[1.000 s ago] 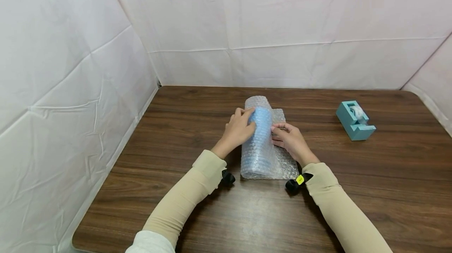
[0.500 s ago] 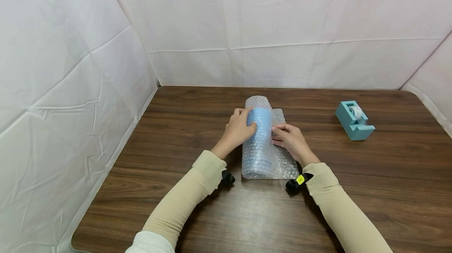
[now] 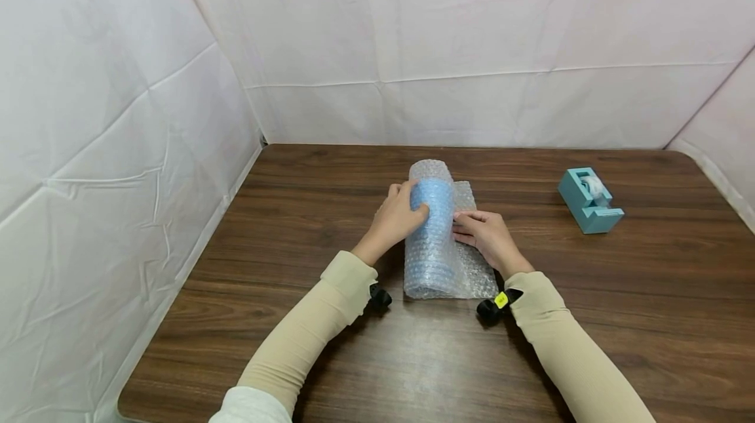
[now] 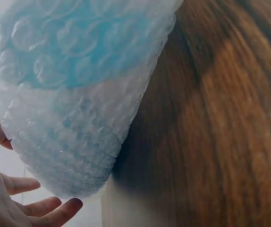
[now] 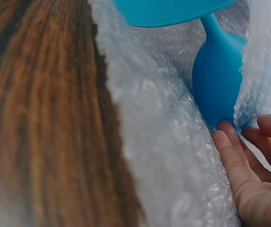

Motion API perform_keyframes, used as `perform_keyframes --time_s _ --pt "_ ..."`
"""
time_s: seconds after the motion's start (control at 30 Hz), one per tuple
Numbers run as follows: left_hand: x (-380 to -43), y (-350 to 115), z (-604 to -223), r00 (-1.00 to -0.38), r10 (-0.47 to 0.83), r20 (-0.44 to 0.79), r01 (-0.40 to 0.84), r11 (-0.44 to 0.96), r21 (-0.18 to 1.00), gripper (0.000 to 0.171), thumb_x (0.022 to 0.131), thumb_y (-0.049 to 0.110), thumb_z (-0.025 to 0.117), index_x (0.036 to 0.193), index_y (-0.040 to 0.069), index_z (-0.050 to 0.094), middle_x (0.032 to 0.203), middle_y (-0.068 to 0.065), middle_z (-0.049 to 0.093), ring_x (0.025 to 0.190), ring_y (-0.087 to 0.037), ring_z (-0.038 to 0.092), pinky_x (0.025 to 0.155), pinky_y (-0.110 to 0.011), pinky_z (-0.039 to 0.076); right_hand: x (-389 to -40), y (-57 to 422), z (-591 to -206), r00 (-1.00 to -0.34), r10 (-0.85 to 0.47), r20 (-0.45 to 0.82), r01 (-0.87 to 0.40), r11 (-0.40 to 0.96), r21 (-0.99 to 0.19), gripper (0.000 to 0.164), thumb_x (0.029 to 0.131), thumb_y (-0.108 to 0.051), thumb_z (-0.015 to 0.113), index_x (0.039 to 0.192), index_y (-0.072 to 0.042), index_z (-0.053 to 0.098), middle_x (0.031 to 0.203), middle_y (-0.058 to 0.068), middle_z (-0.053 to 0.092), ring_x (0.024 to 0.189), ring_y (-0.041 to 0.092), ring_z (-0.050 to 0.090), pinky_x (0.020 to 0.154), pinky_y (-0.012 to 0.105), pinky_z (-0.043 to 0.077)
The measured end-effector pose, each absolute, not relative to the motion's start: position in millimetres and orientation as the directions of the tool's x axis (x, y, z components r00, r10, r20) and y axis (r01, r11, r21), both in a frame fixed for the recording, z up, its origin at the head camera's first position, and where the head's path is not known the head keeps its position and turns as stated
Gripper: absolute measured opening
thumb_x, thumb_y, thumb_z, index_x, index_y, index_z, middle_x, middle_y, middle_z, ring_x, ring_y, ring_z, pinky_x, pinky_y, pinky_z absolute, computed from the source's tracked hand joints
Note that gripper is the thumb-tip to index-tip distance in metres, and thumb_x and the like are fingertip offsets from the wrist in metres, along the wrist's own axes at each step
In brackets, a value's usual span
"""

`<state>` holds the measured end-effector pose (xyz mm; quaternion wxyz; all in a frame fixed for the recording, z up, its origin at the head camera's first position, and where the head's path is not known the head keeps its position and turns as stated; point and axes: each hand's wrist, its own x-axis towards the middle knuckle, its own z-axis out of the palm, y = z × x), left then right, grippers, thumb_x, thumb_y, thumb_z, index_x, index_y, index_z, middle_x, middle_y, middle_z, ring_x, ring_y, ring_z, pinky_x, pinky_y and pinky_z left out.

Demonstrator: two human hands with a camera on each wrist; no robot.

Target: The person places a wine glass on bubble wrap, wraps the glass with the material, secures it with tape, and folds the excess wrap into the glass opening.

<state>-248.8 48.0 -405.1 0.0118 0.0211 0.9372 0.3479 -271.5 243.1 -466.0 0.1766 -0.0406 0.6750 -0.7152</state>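
Observation:
A blue goblet [image 5: 218, 78] lies on its side inside a sheet of clear bubble wrap [image 3: 429, 246], rolled partly round it. The right wrist view shows its flat foot, stem and bowl through the open side of the roll. My left hand [image 3: 396, 216] grips the roll's left side, thumb on top and fingers along the far side. From the right, my right hand [image 3: 486, 236] pinches the loose upper edge of the bubble wrap between thumb and index finger. Its other fingers reach under that edge, their tips at the goblet's bowl. A flat flap of bubble wrap lies beneath this hand.
A teal tape dispenser [image 3: 590, 203] with a roll of clear tape stands at the right of the brown wooden table [image 3: 295, 213]. White cloth walls [image 3: 472, 49] rise behind the table and at its sides.

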Motion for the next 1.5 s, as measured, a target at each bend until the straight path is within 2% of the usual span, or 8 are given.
perform_keyframes --time_s 0.13,0.4,0.67,1.03,1.33,1.5 --pt "-249 49 -405 -0.998 0.054 -0.028 0.021 0.742 0.670 0.062 0.096 0.037 0.049 0.152 0.022 0.026 0.147 -0.013 0.032 0.106 -0.032 0.055 0.086 -0.049 0.047 -271 244 -465 -0.930 -0.318 -0.184 0.199 -0.012 -0.980 0.046 0.100 -0.019 0.052 0.136 0.010 0.045 0.127 0.013 0.049 0.092 0.006 0.062 0.094 0.030 0.051" --pt "-249 54 -405 -0.998 0.055 -0.026 0.024 0.750 0.661 0.064 0.096 0.040 0.050 0.152 0.022 0.026 0.146 -0.012 0.033 0.109 -0.033 0.055 0.087 -0.050 0.047 -273 248 -464 -0.920 -0.326 -0.216 0.212 0.049 -0.976 0.046 0.100 -0.021 0.051 0.134 0.009 0.048 0.108 0.004 0.054 0.090 0.007 0.061 0.092 0.029 0.052" --pt "-251 58 -405 -0.999 0.054 -0.004 0.040 0.778 0.627 0.064 0.096 0.042 0.052 0.152 0.021 0.028 0.143 -0.013 0.035 0.109 -0.034 0.055 0.086 -0.050 0.048 -273 248 -461 -0.913 -0.334 -0.234 0.210 0.107 -0.972 0.045 0.102 -0.021 0.047 0.136 0.009 0.046 0.115 0.009 0.051 0.091 0.008 0.059 0.090 0.026 0.053" --pt "-249 63 -404 -0.998 0.064 0.020 0.064 0.810 0.583 0.064 0.096 0.043 0.052 0.151 0.020 0.029 0.143 -0.013 0.035 0.119 -0.032 0.051 0.092 -0.052 0.045 -276 252 -464 -0.925 -0.301 -0.232 0.207 0.112 -0.972 0.049 0.101 -0.022 0.050 0.145 -0.002 0.040 0.110 0.009 0.057 0.088 0.008 0.063 0.084 0.027 0.055" --pt "-249 65 -405 -0.997 0.064 0.045 0.078 0.813 0.577 0.065 0.095 0.044 0.053 0.151 0.020 0.030 0.142 -0.012 0.036 0.121 -0.032 0.049 0.092 -0.052 0.045 -276 254 -465 -0.926 -0.294 -0.236 0.209 0.119 -0.971 0.050 0.101 -0.024 0.050 0.145 -0.003 0.040 0.111 0.010 0.057 0.088 0.008 0.063 0.083 0.027 0.055" --pt "-251 68 -407 -0.996 0.063 0.055 0.083 0.817 0.571 0.065 0.095 0.046 0.054 0.151 0.021 0.031 0.142 -0.012 0.035 0.122 -0.032 0.047 0.092 -0.053 0.044 -276 255 -464 -0.928 -0.279 -0.246 0.217 0.129 -0.968 0.048 0.102 -0.025 0.046 0.145 -0.004 0.040 0.110 0.009 0.056 0.087 0.008 0.062 0.081 0.025 0.055"
